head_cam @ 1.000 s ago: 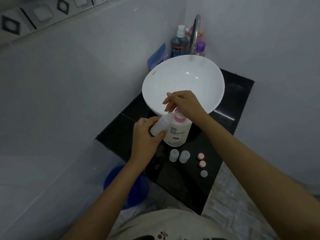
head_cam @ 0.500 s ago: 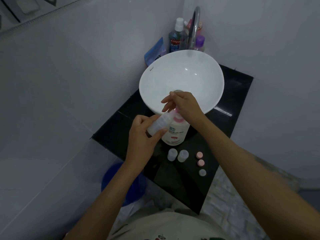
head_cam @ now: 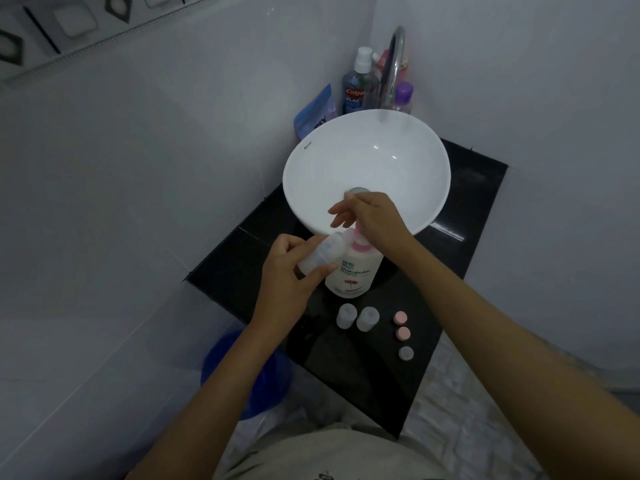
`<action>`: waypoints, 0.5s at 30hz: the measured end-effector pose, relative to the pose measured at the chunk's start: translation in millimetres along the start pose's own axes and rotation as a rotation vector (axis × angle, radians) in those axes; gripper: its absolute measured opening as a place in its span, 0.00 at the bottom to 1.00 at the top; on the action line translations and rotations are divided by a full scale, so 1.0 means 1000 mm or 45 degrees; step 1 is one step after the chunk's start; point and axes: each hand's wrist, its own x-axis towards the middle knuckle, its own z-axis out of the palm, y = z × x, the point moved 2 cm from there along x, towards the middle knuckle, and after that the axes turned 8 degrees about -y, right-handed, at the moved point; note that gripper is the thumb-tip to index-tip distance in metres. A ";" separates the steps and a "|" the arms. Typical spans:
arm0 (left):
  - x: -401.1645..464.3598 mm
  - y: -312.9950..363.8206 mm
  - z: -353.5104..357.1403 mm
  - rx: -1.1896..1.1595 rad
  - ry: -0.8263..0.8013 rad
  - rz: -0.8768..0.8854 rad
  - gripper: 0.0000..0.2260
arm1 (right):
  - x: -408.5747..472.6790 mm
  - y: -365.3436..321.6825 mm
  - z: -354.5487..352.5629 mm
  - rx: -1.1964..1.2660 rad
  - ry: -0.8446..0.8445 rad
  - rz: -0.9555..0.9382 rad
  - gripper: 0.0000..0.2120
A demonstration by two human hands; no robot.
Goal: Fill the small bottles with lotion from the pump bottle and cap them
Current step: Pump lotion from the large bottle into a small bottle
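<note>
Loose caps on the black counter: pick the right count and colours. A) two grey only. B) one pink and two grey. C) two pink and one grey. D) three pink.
C: right of the two small standing bottles, a column of three caps lies on the counter: a pink cap, a second pink cap and a grey cap nearest the person.

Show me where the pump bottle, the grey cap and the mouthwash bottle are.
pump bottle [head_cam: 355,271], head view, on its printed label.
grey cap [head_cam: 405,353], head view, on its top face.
mouthwash bottle [head_cam: 355,93], head view, on its red label.
</note>
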 end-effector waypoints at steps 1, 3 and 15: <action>0.000 -0.002 0.001 0.000 -0.007 -0.006 0.20 | 0.000 0.003 0.002 -0.008 0.013 0.020 0.19; 0.001 -0.005 0.002 0.002 -0.019 -0.023 0.20 | -0.001 0.010 0.005 -0.015 0.026 0.071 0.19; 0.000 -0.006 0.003 -0.036 -0.045 -0.030 0.18 | -0.002 0.008 0.005 0.025 0.075 0.053 0.18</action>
